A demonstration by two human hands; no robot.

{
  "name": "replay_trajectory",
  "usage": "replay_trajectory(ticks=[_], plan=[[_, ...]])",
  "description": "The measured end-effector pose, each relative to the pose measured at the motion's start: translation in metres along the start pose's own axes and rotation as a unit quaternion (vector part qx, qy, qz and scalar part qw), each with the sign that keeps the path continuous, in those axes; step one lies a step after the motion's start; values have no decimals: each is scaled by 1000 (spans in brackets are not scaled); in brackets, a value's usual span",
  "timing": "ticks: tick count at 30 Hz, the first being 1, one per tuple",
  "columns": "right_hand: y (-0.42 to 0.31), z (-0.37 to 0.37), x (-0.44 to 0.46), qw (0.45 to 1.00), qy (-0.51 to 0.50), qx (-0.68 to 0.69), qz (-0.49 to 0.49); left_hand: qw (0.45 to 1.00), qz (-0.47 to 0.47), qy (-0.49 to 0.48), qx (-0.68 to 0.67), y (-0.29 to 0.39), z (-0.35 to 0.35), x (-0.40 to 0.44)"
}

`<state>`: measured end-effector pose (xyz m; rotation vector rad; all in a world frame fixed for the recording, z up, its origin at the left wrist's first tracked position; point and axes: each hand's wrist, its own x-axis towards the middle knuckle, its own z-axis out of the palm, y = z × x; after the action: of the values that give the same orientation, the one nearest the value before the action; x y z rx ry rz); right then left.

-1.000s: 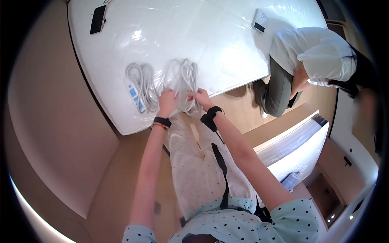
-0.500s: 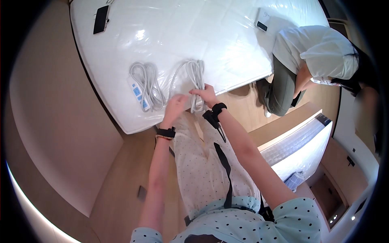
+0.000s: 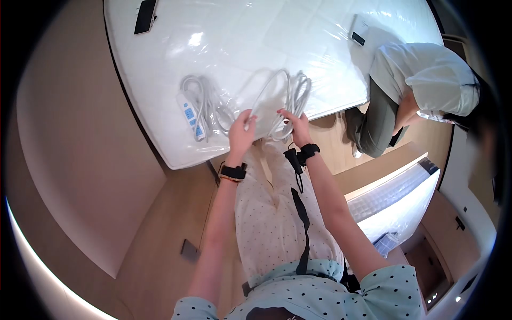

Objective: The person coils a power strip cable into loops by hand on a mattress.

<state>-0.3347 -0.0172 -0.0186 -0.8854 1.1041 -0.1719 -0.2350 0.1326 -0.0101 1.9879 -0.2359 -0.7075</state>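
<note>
A white power strip [image 3: 193, 121] with blue socket faces lies on the plastic-covered mattress [image 3: 240, 48], part of its grey-white cable piled over and beside it. More of the cable [image 3: 300, 96] is gathered in long loops to the right. My right hand [image 3: 297, 127] grips the lower part of these loops near the mattress edge. One strand arches from the loops down to my left hand [image 3: 242, 133], whose fingers are closed around it. Both wrists wear black bands.
A dark phone [image 3: 145, 17] lies at the mattress's upper left. A white box [image 3: 361, 28] with a dark end is at the upper right. Beside the mattress, another person [image 3: 426, 80] crouches on the wooden floor [image 3: 176, 213]. A plastic-wrapped piece [image 3: 394, 200] stands to the right.
My right hand has shifted right with the cable loops. My left hand, blurred before, has moved up and right and now holds the strand. The view has also shifted slightly.
</note>
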Motion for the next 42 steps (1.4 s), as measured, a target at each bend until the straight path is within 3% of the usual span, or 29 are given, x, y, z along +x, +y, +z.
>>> replay_trajectory(ticks=[2,5,8,11,14,18,21,24,27,30,34,40,42], plan=[[-4,7,-4,999,-33,-25,30,987,-67,-69,-126,32,6,-8],[-12,14,-5,990,-81,-52,100,993,99,-59,-16,29,21,-16],[-9,20,-2,990,-60,-99,84,985,157,-47,47,16,19,-17],[11,17,6,985,-57,-160,10,969,178,126,117,13,-3,-13],[13,13,4,986,-66,-147,-40,987,9,158,38,0,-11,-10],[2,16,-7,978,-100,-165,-77,968,-42,-25,247,-5,-8,-4],[-7,18,-17,974,-122,-156,-113,933,-72,-70,344,0,5,0],[-10,17,-18,976,-106,-156,-111,945,-105,-82,300,-5,7,4],[-17,6,-11,983,-54,-151,-87,988,-147,-20,46,-9,-4,-5],[-24,-5,-7,984,-43,-154,-76,958,-103,77,-256,4,-20,-24],[-26,-3,-10,989,-52,-121,-71,968,-51,8,-247,20,-38,-33],[-23,14,-24,979,-198,22,40,948,-82,-113,-285,23,-22,-34],[-21,16,-23,969,-225,63,85,968,-106,-183,-136,36,-24,-36]])
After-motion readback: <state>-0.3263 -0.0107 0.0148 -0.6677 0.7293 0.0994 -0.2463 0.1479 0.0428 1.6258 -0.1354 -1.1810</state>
